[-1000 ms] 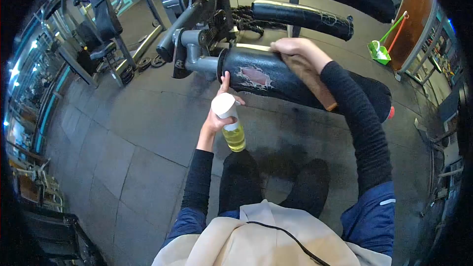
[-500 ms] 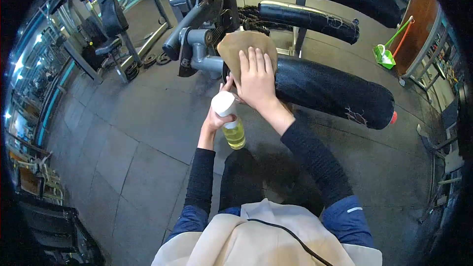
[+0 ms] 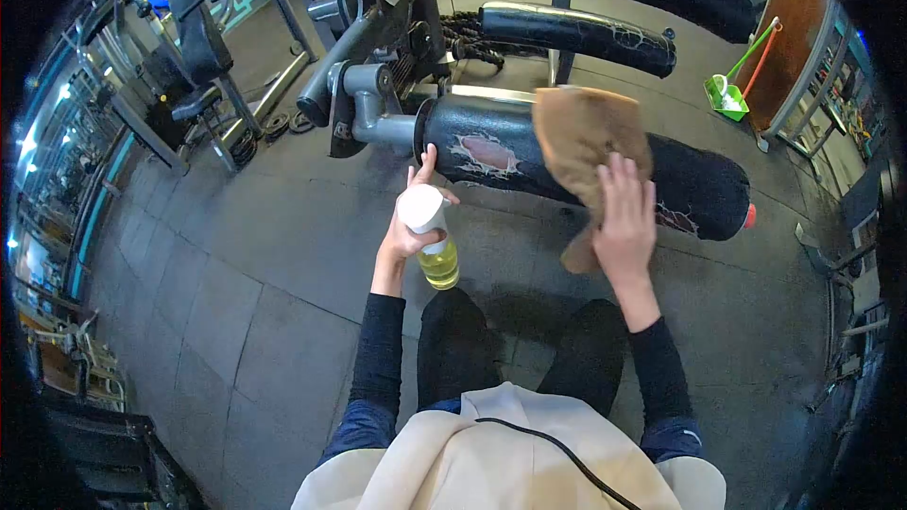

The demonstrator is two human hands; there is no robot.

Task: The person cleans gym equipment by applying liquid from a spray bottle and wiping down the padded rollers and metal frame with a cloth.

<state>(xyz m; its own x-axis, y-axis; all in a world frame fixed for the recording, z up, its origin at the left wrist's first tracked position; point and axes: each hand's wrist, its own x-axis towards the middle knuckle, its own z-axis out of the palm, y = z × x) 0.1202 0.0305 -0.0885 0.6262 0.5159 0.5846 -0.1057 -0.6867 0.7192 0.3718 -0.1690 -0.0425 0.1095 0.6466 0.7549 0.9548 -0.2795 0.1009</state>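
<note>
My left hand (image 3: 408,231) is wrapped round a spray bottle (image 3: 439,266) with a white top and clear yellow liquid inside, held beside the near end of a thick black padded roller (image 3: 699,179). One finger points up near the roller's collar. My right hand (image 3: 625,217) presses a brown cloth (image 3: 590,127) against the roller's front, right of its middle. Part of the cloth drapes over the top, and a loose end hangs below. The roller's cover is torn, with a pale pink patch (image 3: 488,155) showing to the left of the cloth.
More padded rollers (image 3: 576,36) and the machine's grey metal frame (image 3: 378,99) stand beyond. A green dustpan (image 3: 727,99) is at the right by a brown panel (image 3: 784,47). A black-seated machine (image 3: 203,57) stands at left on the dark tiled floor (image 3: 293,340).
My right hand has slid the cloth rightward along the roller, uncovering the torn patch. My left hand with the spray bottle has shifted only slightly.
</note>
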